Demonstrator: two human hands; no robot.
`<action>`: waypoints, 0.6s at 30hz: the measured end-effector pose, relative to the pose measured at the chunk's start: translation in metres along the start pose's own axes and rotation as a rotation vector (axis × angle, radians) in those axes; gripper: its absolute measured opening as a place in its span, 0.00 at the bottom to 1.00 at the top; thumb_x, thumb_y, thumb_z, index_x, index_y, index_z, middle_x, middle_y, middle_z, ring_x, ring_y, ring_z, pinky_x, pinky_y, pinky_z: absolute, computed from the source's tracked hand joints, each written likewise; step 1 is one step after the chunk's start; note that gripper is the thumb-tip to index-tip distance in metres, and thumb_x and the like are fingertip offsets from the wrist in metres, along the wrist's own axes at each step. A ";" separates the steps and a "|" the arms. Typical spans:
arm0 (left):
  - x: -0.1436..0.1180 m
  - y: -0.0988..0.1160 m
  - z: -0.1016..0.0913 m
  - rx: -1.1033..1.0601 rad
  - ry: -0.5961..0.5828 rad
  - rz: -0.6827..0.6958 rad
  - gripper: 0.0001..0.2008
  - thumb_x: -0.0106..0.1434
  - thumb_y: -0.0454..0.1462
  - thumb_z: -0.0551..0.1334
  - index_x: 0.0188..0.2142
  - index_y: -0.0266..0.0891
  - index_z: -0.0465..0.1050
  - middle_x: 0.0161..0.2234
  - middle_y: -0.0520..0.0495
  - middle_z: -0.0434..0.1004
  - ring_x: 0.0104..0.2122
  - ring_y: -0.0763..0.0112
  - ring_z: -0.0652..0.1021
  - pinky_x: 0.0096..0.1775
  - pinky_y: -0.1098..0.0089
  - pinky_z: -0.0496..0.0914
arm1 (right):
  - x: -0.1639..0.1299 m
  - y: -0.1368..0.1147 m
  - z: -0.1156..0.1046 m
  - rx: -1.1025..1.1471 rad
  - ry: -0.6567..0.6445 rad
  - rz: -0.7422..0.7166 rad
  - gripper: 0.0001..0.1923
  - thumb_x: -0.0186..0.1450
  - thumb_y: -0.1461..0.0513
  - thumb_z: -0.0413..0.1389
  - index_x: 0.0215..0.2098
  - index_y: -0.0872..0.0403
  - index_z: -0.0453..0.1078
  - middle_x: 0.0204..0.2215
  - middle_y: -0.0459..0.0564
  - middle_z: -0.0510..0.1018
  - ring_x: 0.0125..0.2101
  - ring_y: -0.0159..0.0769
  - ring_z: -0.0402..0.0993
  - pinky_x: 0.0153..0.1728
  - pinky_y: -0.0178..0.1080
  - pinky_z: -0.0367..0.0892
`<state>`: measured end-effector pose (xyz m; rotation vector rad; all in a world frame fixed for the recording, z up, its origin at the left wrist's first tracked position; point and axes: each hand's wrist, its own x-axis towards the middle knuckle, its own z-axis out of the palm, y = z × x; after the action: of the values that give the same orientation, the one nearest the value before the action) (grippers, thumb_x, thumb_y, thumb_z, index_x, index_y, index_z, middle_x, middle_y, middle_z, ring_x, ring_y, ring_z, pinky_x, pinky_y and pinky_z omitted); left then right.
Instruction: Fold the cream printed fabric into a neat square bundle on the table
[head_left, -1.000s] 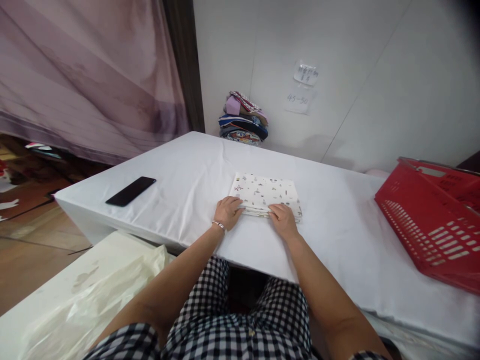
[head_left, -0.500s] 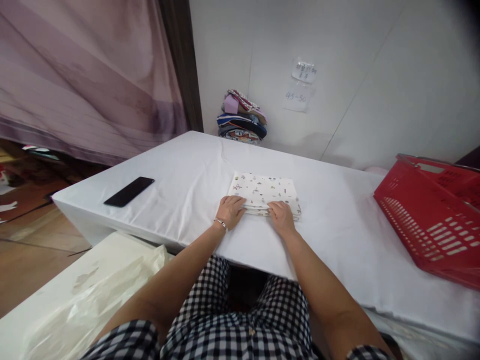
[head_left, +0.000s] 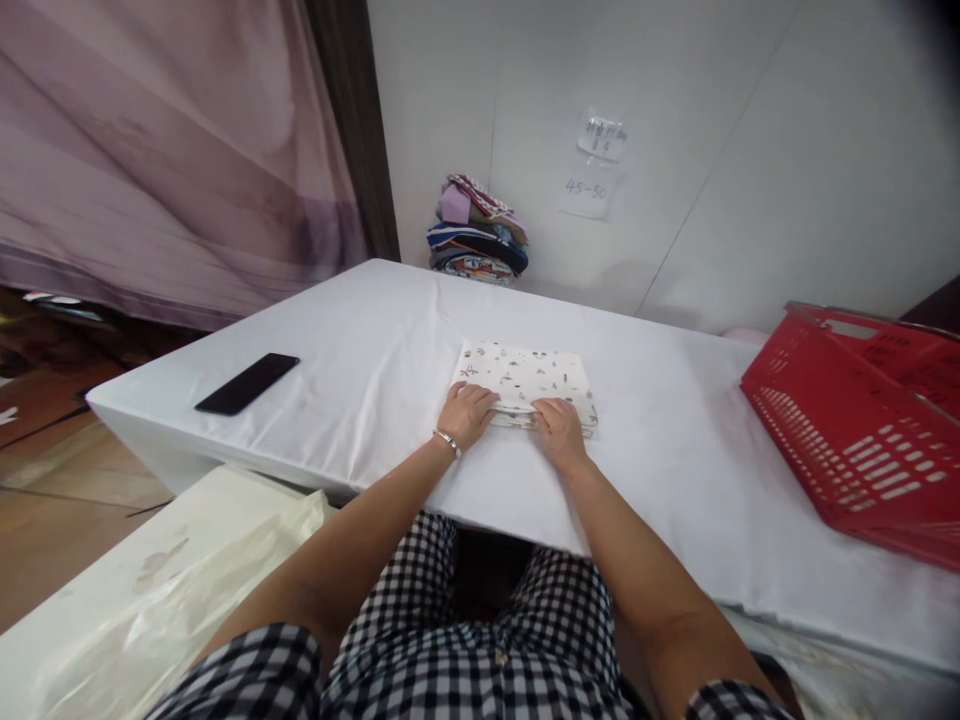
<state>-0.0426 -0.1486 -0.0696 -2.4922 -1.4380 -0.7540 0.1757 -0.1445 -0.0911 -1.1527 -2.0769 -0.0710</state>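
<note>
A folded white cloth item (head_left: 529,372) with small printed figures lies flat in several layers on the white-covered table (head_left: 660,420). It may be a garment, but its kind does not show. My left hand (head_left: 466,414), with a bracelet at the wrist, grips the near left edge, fingers on top and thumb towards the front. My right hand (head_left: 559,428) pinches the near edge further right. Between the two hands the top layer is lifted slightly off the layers beneath. My thumbs are partly hidden by the fold.
A black phone (head_left: 247,384) lies on the table's left. The red perforated basket (head_left: 862,440) stands at the right. Folded clothes (head_left: 478,235) are piled by the wall at the back. Below left, a plastic bag (head_left: 187,610) rests on a pale surface.
My left hand has shifted slightly right along the near edge, and the top layer's front edge stands a little higher. The whole view has drifted slightly.
</note>
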 end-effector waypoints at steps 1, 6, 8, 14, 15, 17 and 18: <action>0.001 0.000 -0.001 0.011 -0.019 0.002 0.14 0.63 0.36 0.52 0.46 0.42 0.69 0.43 0.47 0.75 0.45 0.62 0.71 0.53 0.54 0.55 | 0.000 0.000 -0.001 0.001 -0.006 0.005 0.13 0.66 0.62 0.45 0.42 0.54 0.70 0.39 0.51 0.75 0.40 0.38 0.66 0.44 0.41 0.58; 0.010 -0.005 -0.007 0.033 -0.055 -0.006 0.18 0.59 0.29 0.51 0.45 0.44 0.71 0.43 0.47 0.75 0.44 0.63 0.72 0.54 0.53 0.55 | 0.000 -0.001 -0.002 0.010 -0.022 0.018 0.14 0.66 0.62 0.44 0.43 0.53 0.70 0.39 0.51 0.75 0.41 0.38 0.66 0.44 0.41 0.57; 0.011 -0.008 -0.008 0.029 -0.033 -0.009 0.18 0.59 0.28 0.51 0.43 0.45 0.72 0.42 0.48 0.76 0.43 0.64 0.72 0.54 0.54 0.55 | 0.000 0.000 -0.001 0.011 -0.021 0.020 0.14 0.67 0.62 0.44 0.43 0.53 0.70 0.39 0.51 0.75 0.41 0.38 0.66 0.44 0.41 0.57; 0.001 -0.011 -0.001 -0.005 -0.065 -0.011 0.14 0.60 0.31 0.53 0.41 0.44 0.73 0.40 0.47 0.76 0.43 0.63 0.72 0.47 0.58 0.62 | 0.001 0.000 -0.001 0.016 -0.095 -0.001 0.12 0.65 0.63 0.47 0.42 0.53 0.70 0.39 0.50 0.75 0.40 0.38 0.66 0.43 0.41 0.57; -0.001 -0.011 0.000 -0.003 -0.065 -0.013 0.14 0.60 0.31 0.52 0.42 0.44 0.73 0.41 0.47 0.76 0.43 0.62 0.72 0.45 0.59 0.63 | 0.000 0.000 -0.001 0.019 -0.100 0.001 0.12 0.65 0.63 0.47 0.42 0.53 0.70 0.39 0.50 0.75 0.40 0.38 0.66 0.42 0.41 0.57; -0.004 -0.011 0.002 -0.001 -0.050 -0.011 0.15 0.61 0.31 0.52 0.43 0.44 0.72 0.41 0.47 0.76 0.43 0.62 0.73 0.45 0.60 0.64 | 0.000 0.000 -0.001 0.025 -0.100 0.006 0.11 0.65 0.63 0.47 0.42 0.53 0.70 0.39 0.50 0.75 0.40 0.38 0.66 0.42 0.41 0.57; -0.005 -0.011 0.003 -0.003 -0.040 -0.006 0.15 0.61 0.30 0.52 0.43 0.43 0.72 0.41 0.46 0.76 0.43 0.62 0.73 0.45 0.60 0.64 | 0.000 0.001 -0.001 0.028 -0.099 0.009 0.11 0.65 0.63 0.47 0.41 0.53 0.70 0.39 0.50 0.75 0.40 0.38 0.66 0.42 0.41 0.57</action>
<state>-0.0531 -0.1455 -0.0756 -2.5207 -1.4590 -0.7116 0.1770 -0.1448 -0.0906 -1.1689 -2.1522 0.0197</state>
